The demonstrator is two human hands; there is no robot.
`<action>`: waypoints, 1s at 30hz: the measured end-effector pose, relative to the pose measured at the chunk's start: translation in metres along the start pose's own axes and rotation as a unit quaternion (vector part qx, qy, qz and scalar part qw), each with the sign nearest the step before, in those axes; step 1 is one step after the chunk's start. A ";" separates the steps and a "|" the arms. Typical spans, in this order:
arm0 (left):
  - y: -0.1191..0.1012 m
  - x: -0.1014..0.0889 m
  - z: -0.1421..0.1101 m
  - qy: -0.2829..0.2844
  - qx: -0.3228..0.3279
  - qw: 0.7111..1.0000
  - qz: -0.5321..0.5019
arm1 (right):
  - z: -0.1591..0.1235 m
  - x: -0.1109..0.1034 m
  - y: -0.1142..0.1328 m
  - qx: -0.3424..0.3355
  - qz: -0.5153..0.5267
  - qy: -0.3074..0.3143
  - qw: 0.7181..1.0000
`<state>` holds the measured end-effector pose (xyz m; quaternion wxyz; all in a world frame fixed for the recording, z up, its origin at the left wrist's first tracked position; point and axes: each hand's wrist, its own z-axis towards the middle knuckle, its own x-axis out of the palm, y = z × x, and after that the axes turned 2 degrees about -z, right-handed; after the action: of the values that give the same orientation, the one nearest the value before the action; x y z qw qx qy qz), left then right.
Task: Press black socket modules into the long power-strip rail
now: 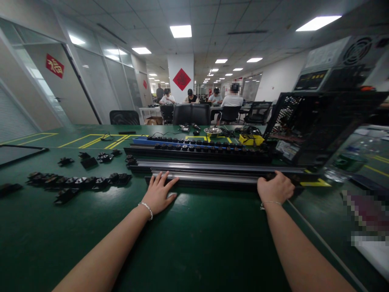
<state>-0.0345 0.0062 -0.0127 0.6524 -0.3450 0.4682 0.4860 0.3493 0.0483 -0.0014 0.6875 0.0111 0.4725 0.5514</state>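
A long black rail with a shiny metallic top face lies crosswise on the green table, nearest to me. My left hand is open, palm down, with its fingers spread and their tips on the rail's left end. At the rail's right end, my right hand is closed with its fingers curled. What sits inside that hand is hidden, though a dark part shows just above it. A second similar rail lies right behind the first. Farther back stands a black strip with a row of small black pieces along it.
Several small black clip-like parts lie in a row at left. A metal bowl and a yellow box stand at the back. An open computer case and a plastic bottle are at right. Several people sit at a far table.
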 end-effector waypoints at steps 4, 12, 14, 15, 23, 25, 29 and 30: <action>0.000 0.000 0.000 -0.002 -0.001 1.000 -0.003 | 0.000 0.002 0.000 -0.002 -0.012 0.028 1.000; -0.002 -0.003 0.000 0.003 0.000 1.000 -0.002 | 0.002 0.003 0.000 -0.046 -0.027 0.048 0.997; -0.002 -0.003 0.000 0.002 0.000 1.000 -0.005 | 0.002 0.004 0.001 -0.056 -0.024 0.052 0.997; -0.002 -0.003 0.000 0.001 -0.001 1.000 -0.007 | 0.001 0.004 0.001 -0.061 -0.022 0.055 0.996; -0.002 -0.001 0.000 -0.004 -0.005 1.000 0.000 | -0.002 0.006 0.006 -0.102 -0.021 0.083 0.991; -0.002 -0.001 0.000 -0.004 -0.005 1.000 0.001 | -0.003 0.006 0.007 -0.104 -0.014 0.083 0.991; -0.002 -0.001 0.000 -0.003 -0.004 1.000 0.004 | -0.006 0.004 0.010 -0.127 0.004 0.082 0.989; -0.002 -0.001 0.000 -0.002 -0.005 1.000 0.004 | -0.007 0.003 0.011 -0.132 0.008 0.080 0.988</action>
<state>-0.0328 0.0050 -0.0114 0.6494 -0.3455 0.4662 0.4915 0.3360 0.0515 -0.0012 0.6385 -0.1199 0.4491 0.6134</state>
